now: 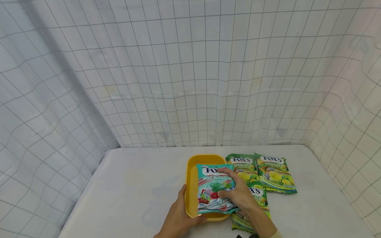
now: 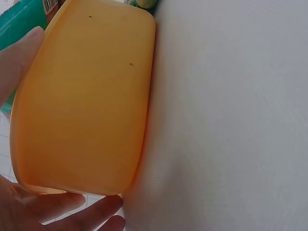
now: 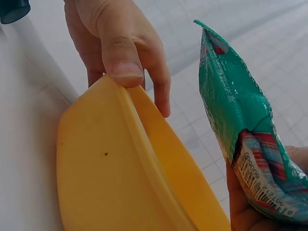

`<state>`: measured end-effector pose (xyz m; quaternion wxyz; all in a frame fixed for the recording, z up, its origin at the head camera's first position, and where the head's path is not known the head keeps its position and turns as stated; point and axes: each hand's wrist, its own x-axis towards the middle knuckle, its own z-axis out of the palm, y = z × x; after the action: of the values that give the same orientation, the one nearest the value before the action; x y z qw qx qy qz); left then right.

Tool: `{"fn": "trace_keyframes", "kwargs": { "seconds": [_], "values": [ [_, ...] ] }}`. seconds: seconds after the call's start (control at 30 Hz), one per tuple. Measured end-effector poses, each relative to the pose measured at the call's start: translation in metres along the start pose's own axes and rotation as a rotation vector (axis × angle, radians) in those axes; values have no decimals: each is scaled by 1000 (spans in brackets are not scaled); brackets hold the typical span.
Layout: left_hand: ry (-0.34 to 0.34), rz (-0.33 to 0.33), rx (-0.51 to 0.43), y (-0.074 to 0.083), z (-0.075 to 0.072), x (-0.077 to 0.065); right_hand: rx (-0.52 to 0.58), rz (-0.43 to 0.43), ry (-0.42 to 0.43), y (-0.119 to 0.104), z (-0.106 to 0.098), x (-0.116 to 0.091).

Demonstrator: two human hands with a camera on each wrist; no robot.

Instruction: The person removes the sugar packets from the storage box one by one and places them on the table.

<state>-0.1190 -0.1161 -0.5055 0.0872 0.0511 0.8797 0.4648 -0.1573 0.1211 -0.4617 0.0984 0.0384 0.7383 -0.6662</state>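
My left hand [image 1: 180, 213] holds a yellow plastic tub [image 1: 191, 162] at its near left corner. In the right wrist view, the left thumb [image 3: 126, 72] presses on the tub's rim. My right hand [image 1: 239, 195] grips a teal FOX'S Mint Blossom candy bag [image 1: 206, 196] from its right side and holds it over the tub. Seen edge-on in the right wrist view, the candy bag [image 3: 236, 106] is clear of the rim. In the left wrist view, the tub's outer wall [image 2: 86, 106] stands on the white surface. The bag hides most of the tub's inside.
Green-and-yellow FOX'S Spring Tea bags lie right of the tub: one at the back [image 1: 242, 168], one farther right [image 1: 275, 173], and one or more nearer bags [image 1: 260, 195] partly under the right forearm. White grid-patterned sheets [image 1: 190, 82] enclose the white table [image 1: 128, 185] at back and sides.
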Motion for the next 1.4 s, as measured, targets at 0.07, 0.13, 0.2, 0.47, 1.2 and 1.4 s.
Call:
{"fn": "trace_keyframes", "kwargs": {
  "seconds": [0.07,0.13,0.2,0.47,1.2,1.4],
  "values": [
    [2,1,5,0,0,0,1,2,3,-1,-3,-1],
    [1,-3,10,-1,0,0,-5,6,3,-1,-5,-3],
    [-3,-9,12,0,0,0,5,18,-5,-2,-8,-5],
    [-12,-45,25,2,-2,-1,20,5,-27,-2,-24,-9],
    [9,-28,42,4,-2,-1,36,-77,-174,2,-71,-12],
    [6,-11,56,4,-3,-1,47,-69,-191,6,-82,-14]
  ]
}}
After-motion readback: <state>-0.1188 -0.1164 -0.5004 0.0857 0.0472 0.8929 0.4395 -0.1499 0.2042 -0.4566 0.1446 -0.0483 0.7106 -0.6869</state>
